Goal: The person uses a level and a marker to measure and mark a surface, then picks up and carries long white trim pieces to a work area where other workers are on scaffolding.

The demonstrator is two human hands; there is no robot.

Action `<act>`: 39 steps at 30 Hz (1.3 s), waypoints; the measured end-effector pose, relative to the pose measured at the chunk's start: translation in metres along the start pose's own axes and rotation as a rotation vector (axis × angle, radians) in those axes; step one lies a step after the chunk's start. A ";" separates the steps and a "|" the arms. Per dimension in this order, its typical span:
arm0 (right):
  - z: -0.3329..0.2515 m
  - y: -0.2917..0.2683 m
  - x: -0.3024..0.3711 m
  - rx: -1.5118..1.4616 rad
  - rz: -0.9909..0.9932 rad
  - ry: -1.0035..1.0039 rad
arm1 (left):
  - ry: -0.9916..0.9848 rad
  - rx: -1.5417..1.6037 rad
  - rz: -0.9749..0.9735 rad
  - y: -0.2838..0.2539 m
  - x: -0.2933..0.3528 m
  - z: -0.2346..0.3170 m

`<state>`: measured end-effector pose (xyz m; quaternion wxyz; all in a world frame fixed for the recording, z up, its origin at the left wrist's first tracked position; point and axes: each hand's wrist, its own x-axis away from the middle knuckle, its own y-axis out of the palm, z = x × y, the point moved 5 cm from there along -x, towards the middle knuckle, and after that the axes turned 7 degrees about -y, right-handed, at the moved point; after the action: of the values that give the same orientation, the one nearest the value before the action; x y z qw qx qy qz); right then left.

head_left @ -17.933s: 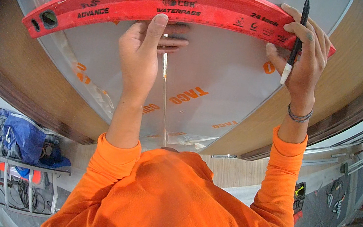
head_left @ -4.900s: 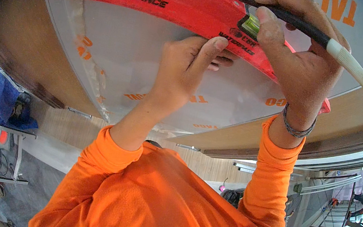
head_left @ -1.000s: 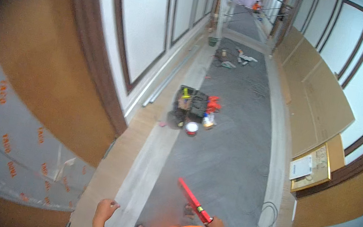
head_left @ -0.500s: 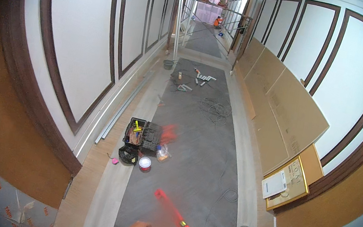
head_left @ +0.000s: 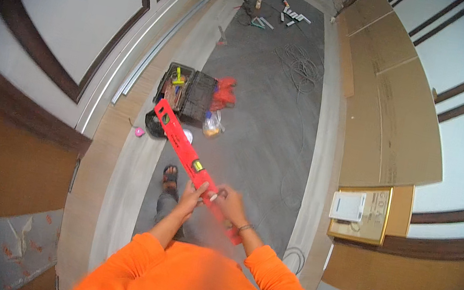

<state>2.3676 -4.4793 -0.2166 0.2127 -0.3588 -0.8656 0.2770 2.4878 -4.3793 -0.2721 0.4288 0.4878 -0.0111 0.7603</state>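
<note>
A long red spirit level (head_left: 181,150) with a yellow-green vial lies slantwise in front of me, its far end over the toolbox area. Around its lower middle, my left hand (head_left: 191,199) is closed with the thumb on top. My right hand (head_left: 232,208) is closed against the level just to the right, slightly blurred. A small pale piece shows at the right fingers, perhaps part of a pen; I cannot make it out fully. The level's near end is smeared beneath my right wrist.
An open black toolbox (head_left: 197,98) with tools stands ahead left, beside a red cloth-like bundle (head_left: 224,94), a plastic bag (head_left: 212,124) and a pink item (head_left: 139,132). Coiled cable (head_left: 302,70) lies ahead. Cardboard (head_left: 388,104) and a gold frame (head_left: 383,224) lean right.
The level has come up and to the left with my right hand. My left hand, empty before, now grips it. My view has tipped downward, showing more of my arms and one sandalled foot.
</note>
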 end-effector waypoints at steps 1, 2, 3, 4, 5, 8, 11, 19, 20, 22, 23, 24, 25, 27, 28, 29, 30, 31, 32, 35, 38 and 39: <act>-0.004 0.003 -0.036 0.105 -0.003 -0.020 | 0.036 0.059 0.061 0.001 -0.029 0.028; -0.006 0.009 -0.062 -0.053 0.008 -0.035 | 0.157 0.040 0.151 0.002 -0.065 0.063; -0.005 0.016 -0.090 -0.183 -0.040 0.001 | 0.231 0.009 0.268 0.000 -0.091 0.084; -0.003 0.019 -0.115 -0.302 -0.080 0.005 | 0.283 0.077 0.311 -0.003 -0.118 0.103; 0.000 0.013 -0.134 -0.340 -0.080 0.002 | 0.239 0.100 0.381 -0.010 -0.147 0.120; 0.024 -0.010 -0.201 -0.500 -0.065 0.013 | 0.209 -0.020 0.381 -0.025 -0.225 0.171; 0.092 -0.030 -0.264 -0.616 -0.124 0.278 | 0.285 -0.253 0.576 -0.050 -0.295 0.211; 0.283 0.032 -0.438 -0.028 -0.353 0.064 | 0.310 -0.886 0.867 -0.177 -0.553 0.272; 0.301 0.040 -0.434 0.033 -0.438 0.222 | 0.287 -0.981 0.903 -0.189 -0.579 0.280; 0.316 0.058 -0.439 -0.178 -0.386 0.253 | 0.414 -1.132 0.980 -0.210 -0.625 0.300; 0.315 0.062 -0.431 -0.268 -0.348 0.273 | 0.375 -1.161 0.978 -0.221 -0.640 0.304; 0.323 0.073 -0.427 -0.278 -0.393 0.375 | 0.348 -1.196 0.989 -0.233 -0.660 0.309; 0.325 0.085 -0.420 -0.302 -0.417 0.454 | 0.387 -1.223 0.998 -0.244 -0.676 0.309; 0.328 0.108 -0.409 -0.334 -0.458 0.560 | 0.470 -1.266 1.013 -0.263 -0.701 0.307; 0.329 0.123 -0.406 -0.337 -0.478 0.599 | 0.467 -1.277 1.015 -0.277 -0.717 0.299; 0.331 0.130 -0.398 -0.297 -0.514 0.706 | 0.521 -1.289 1.033 -0.281 -0.723 0.295; 0.326 0.136 -0.398 -0.343 -0.498 0.615 | 0.562 -1.300 1.071 -0.285 -0.729 0.292; 0.326 0.145 -0.398 -0.346 -0.494 0.600 | 0.740 -1.331 1.017 -0.286 -0.737 0.289; 0.325 0.149 -0.397 -0.337 -0.489 0.618 | 0.650 -1.338 0.993 -0.291 -0.745 0.286; 0.323 0.153 -0.393 -0.326 -0.580 0.690 | 0.693 -1.402 0.956 -0.295 -0.748 0.292; 0.307 0.129 -0.408 -0.472 -0.393 0.567 | 0.758 -1.405 0.925 -0.265 -0.722 0.302; 0.299 0.118 -0.411 -0.471 -0.391 0.568 | 0.683 -1.339 0.967 -0.251 -0.702 0.303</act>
<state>2.5257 -4.8115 -0.5872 0.4038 -0.2888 -0.8640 -0.0842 2.9859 -4.8021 -0.7417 0.2364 -0.1757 -0.5287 0.7961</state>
